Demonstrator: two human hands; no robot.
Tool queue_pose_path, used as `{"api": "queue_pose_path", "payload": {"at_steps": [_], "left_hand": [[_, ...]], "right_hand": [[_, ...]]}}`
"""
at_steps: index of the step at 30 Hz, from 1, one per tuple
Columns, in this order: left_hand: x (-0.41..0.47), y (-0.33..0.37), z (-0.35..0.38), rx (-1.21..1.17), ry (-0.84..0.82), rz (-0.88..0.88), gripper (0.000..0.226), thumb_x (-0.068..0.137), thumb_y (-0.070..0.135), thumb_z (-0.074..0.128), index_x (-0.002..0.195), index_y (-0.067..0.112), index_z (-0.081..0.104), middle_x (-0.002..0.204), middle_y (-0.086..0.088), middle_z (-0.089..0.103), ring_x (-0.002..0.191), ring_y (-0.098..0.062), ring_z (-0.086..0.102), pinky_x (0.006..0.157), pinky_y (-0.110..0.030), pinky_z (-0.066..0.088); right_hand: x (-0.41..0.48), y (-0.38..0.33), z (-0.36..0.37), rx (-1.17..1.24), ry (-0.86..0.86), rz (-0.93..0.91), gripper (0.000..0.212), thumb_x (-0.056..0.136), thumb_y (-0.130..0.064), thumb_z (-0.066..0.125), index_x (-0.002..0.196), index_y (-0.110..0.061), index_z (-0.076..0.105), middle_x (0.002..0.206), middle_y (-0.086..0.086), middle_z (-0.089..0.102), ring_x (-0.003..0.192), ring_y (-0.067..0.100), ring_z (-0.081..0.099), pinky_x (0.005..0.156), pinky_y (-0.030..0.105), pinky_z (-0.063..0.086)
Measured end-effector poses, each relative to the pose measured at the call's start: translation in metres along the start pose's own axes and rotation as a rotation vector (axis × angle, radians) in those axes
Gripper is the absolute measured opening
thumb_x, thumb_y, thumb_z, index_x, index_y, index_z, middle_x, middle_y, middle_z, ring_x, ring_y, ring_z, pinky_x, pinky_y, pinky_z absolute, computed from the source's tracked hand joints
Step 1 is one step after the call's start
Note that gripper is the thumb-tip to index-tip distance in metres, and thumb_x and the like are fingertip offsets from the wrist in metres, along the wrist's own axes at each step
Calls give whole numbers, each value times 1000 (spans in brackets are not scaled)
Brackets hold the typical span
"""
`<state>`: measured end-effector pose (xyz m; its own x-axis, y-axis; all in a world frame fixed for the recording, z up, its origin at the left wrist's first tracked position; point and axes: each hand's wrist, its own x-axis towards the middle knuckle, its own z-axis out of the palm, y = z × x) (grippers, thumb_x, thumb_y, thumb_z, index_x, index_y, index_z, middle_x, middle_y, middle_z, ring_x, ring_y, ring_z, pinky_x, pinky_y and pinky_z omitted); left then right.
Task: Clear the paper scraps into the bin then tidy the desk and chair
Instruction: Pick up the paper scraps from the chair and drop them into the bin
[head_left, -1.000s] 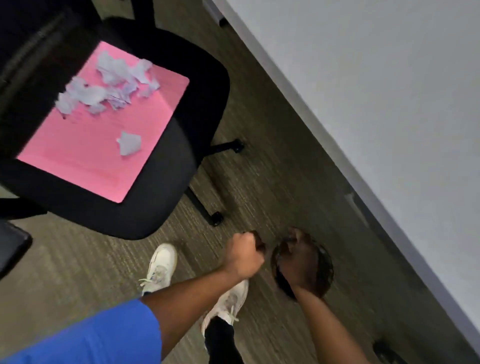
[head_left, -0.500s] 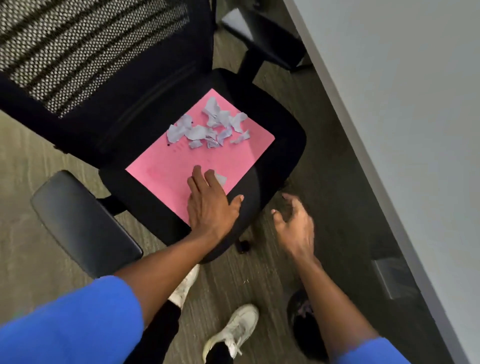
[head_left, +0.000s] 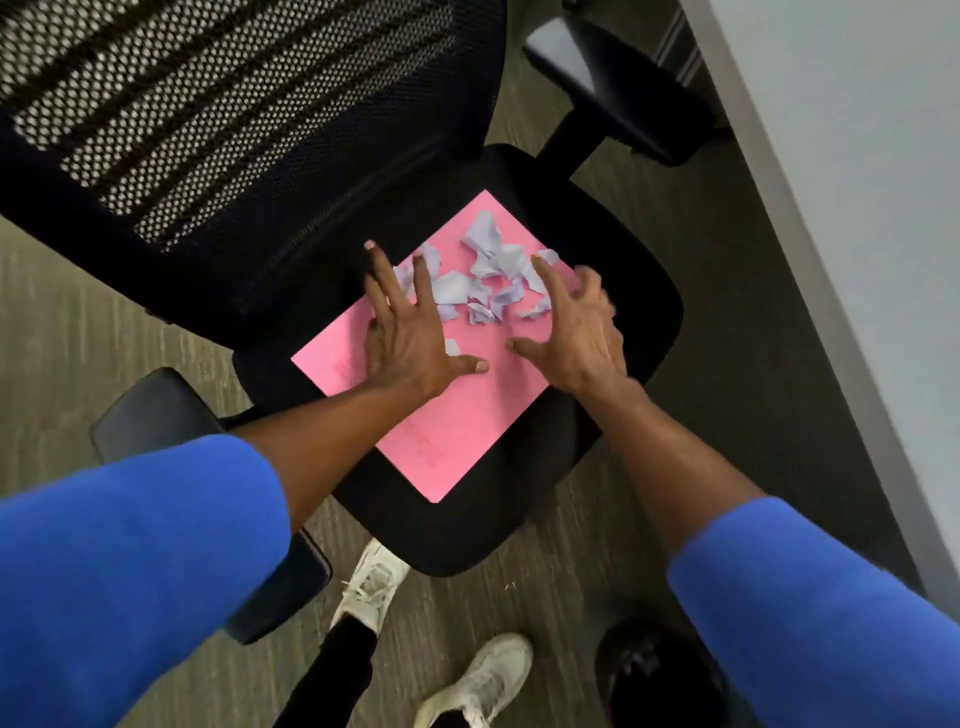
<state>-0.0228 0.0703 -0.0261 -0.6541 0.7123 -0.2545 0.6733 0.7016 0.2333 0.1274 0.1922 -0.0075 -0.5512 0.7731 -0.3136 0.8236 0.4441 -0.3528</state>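
A pink sheet (head_left: 457, 415) lies on the black seat of the office chair (head_left: 613, 415). Several pale lilac paper scraps (head_left: 488, 283) are heaped on the sheet's far half. My left hand (head_left: 410, 332) rests flat on the sheet to the left of the heap, fingers spread, some scraps under its fingertips. My right hand (head_left: 576, 327) hovers on the heap's right side, fingers apart and curved, holding nothing. A small black round bin (head_left: 649, 670) stands on the floor by my right arm, partly hidden by my blue sleeve.
The chair's mesh backrest (head_left: 223, 114) fills the upper left, with armrests at left (head_left: 156, 410) and upper right (head_left: 613, 83). The grey desk edge (head_left: 831, 260) runs down the right side. My white shoes (head_left: 374, 587) stand on the carpet under the seat.
My view swung from the floor bin up to the chair seat. Both hands left the bin, opened and moved onto the pink sheet on either side of the scraps.
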Motion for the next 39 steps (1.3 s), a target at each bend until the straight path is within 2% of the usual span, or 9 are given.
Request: {"api": "queue_pose_path", "payload": {"at_steps": [4, 7, 10, 14, 24, 29, 33, 36, 39], "left_hand": [[12, -9, 1, 36, -51, 108, 141, 65, 84, 77, 171, 29, 1, 175, -23, -17, 160, -48, 11, 119, -52, 42], [12, -14, 7, 55, -33, 203, 109, 79, 76, 73, 164, 26, 27, 173, -22, 2, 153, -43, 22, 114, -50, 46], [8, -13, 12, 54, 6, 261, 81, 90, 60, 73, 152, 18, 43, 164, -18, 24, 139, -36, 36, 102, -44, 52], [3, -14, 19, 33, 26, 335, 50, 100, 24, 72, 142, 11, 50, 153, -16, 38, 132, -31, 46, 101, -38, 54], [-13, -16, 11, -199, 117, 269, 32, 105, 8, 63, 136, 7, 62, 139, -10, 53, 119, -20, 60, 101, -35, 59], [-33, -3, -5, -342, 179, 244, 28, 105, 10, 62, 132, 2, 65, 135, -13, 56, 118, -22, 63, 97, -34, 61], [-59, 18, -5, -455, 197, 281, 22, 105, 8, 63, 124, 0, 67, 129, -14, 57, 115, -22, 66, 97, -32, 61], [-89, 42, 7, -503, 172, 356, 14, 104, 6, 64, 116, 0, 68, 123, -14, 59, 115, -26, 67, 96, -30, 58], [-125, 69, 29, -519, 128, 408, 11, 101, 3, 64, 112, 3, 67, 116, -12, 58, 102, -26, 65, 83, -18, 42]], "right_hand": [[33, -16, 2, -83, -19, -53, 106, 86, -38, 85, 164, -45, 14, 172, 17, 5, 156, 40, 20, 109, 57, 48], [46, -21, 5, -162, -28, -120, 99, 85, -36, 86, 162, -43, 23, 168, 17, 14, 148, 40, 27, 99, 53, 53], [48, -23, 10, -209, -9, -189, 75, 88, -32, 83, 152, -39, 44, 156, 12, 35, 134, 35, 37, 88, 48, 53], [39, -22, 18, -112, 78, -194, 42, 91, -29, 81, 129, -24, 66, 128, 9, 54, 115, 31, 49, 77, 39, 47], [-15, -2, 23, 317, 330, 92, 18, 90, -29, 78, 107, -23, 78, 96, -4, 60, 88, 14, 53, 68, 22, 36], [-54, 13, 15, 421, 474, 206, 20, 89, -30, 80, 108, -22, 80, 100, -1, 66, 87, 12, 59, 66, 9, 34], [-97, 32, 18, 569, 499, 311, 21, 91, -33, 80, 109, -24, 78, 101, -1, 70, 83, 17, 72, 68, 22, 57], [-134, 53, 30, 673, 502, 465, 19, 91, -32, 81, 110, -28, 78, 97, -6, 72, 83, 12, 73, 68, 25, 61], [-176, 78, 52, 764, 479, 625, 12, 91, -34, 80, 103, -36, 78, 89, -8, 74, 80, 10, 73, 66, 29, 61]]}}
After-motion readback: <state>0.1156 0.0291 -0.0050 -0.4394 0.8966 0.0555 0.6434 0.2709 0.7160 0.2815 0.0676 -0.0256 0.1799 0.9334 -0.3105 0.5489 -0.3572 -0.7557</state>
